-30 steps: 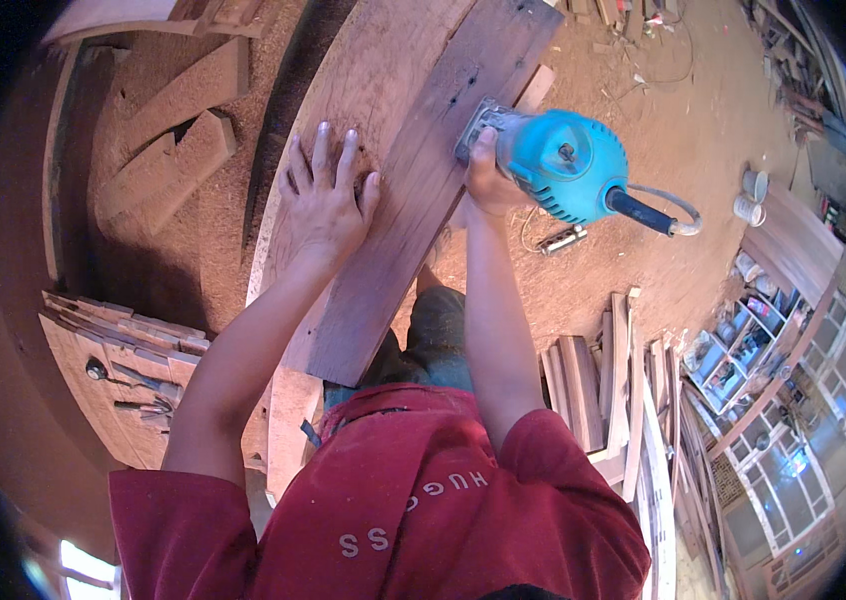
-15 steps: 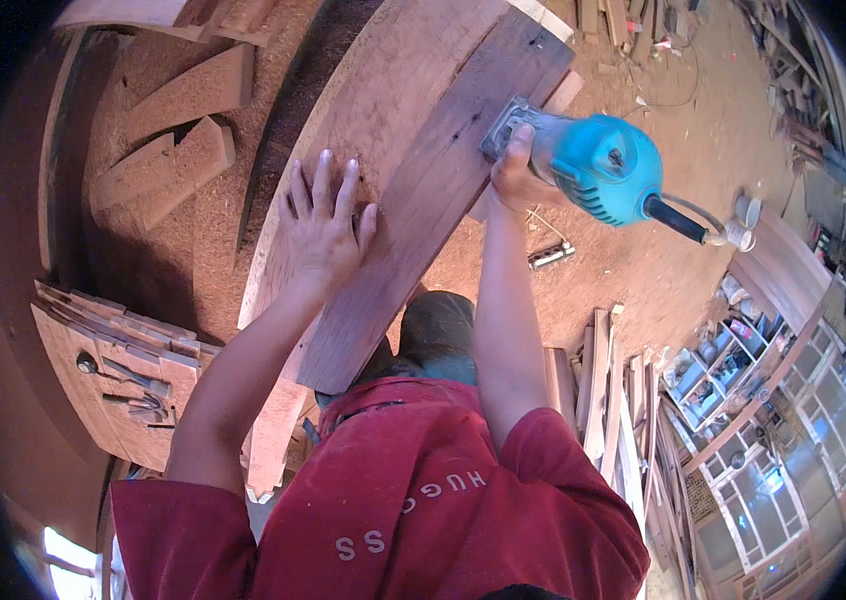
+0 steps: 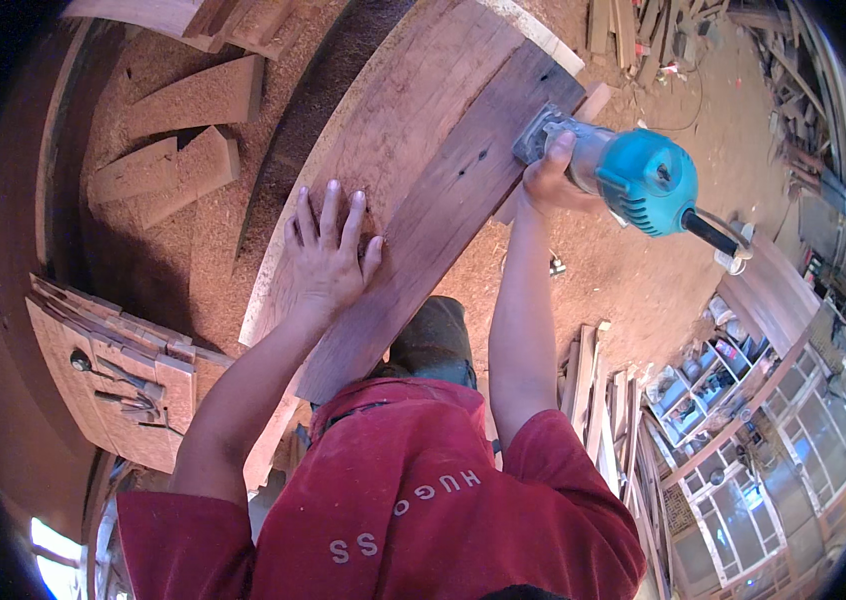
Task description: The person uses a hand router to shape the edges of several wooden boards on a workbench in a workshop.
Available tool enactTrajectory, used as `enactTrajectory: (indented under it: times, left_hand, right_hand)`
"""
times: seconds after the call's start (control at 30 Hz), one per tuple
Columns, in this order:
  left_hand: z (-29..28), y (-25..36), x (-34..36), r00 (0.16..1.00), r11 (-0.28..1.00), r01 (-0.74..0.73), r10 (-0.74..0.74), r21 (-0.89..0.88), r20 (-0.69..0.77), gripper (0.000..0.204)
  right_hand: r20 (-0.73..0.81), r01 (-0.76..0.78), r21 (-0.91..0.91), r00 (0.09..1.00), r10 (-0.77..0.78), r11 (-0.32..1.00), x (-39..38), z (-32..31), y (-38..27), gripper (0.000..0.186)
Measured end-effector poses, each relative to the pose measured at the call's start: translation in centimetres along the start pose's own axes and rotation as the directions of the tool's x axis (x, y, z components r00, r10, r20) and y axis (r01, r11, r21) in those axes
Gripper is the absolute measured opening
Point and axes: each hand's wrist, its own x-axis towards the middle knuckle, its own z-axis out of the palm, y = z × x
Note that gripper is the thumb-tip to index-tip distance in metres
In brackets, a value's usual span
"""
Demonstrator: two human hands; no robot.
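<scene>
"Sawdust all over the workshop floor (image 3: 633, 270), curved wood blocks (image 3: 198, 95) off to the left, and a shelf (image 3: 708, 390) full of odds and ends away to the right!"

"And where's the work?"

"Front and centre: a dark board (image 3: 453, 185) lying slantwise on a wider pale board (image 3: 373, 160). At its right edge, near the far end, sits the base of a blue power tool (image 3: 648, 185)."

"Who's got it?"

"Right hand (image 3: 553, 180), wrapped round the tool's neck just above the base, thumb on the near side. The other fingers are mostly hidden. Left hand (image 3: 331, 260) grasps nothing; it's spread flat on the pale board, thumb close to the dark one."

"So what step is this?"

"Edge work, I'd judge, tool against wood. Whether it's running, I can't tell."

"And the next move?"

"Calls for a level base, I'd say, an even push, and that left palm well clear of the cutter."
</scene>
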Motion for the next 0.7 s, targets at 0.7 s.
enactTrajectory:
  times: [0.7]
  left_hand:
    - [0.3,0.0,0.0,1.000,1.000,0.002,-0.002,-0.018,-0.019,0.071]
  right_hand:
    - [-0.059,0.037,0.081,0.998,-0.032,0.996,3.2,2.5,2.6,0.069]
